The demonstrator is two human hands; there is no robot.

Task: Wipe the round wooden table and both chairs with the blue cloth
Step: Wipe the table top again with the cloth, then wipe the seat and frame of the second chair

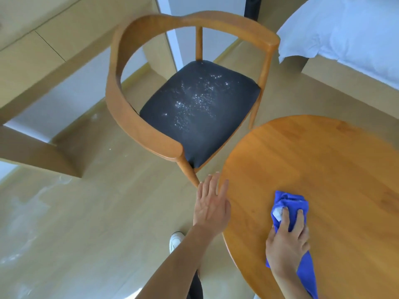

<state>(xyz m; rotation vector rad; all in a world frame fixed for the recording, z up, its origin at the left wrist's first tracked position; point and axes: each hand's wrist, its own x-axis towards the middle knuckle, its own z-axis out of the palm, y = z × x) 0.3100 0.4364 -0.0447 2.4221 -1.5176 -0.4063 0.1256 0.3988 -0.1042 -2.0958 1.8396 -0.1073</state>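
The round wooden table [323,169] has a warm orange-brown top with visible plank grain; only its left part shows, cut off at the right and lower edges. On its near left portion lies the blue cloth [289,203], bunched into a crumpled wad (a pale patch shows among the folds), with a tail trailing back toward the lower edge. Just beyond the table's far left rim stands one chair [151,134], upright, with a curved wooden back-and-arm rail, slim wooden legs and a dark padded seat speckled with white flecks.
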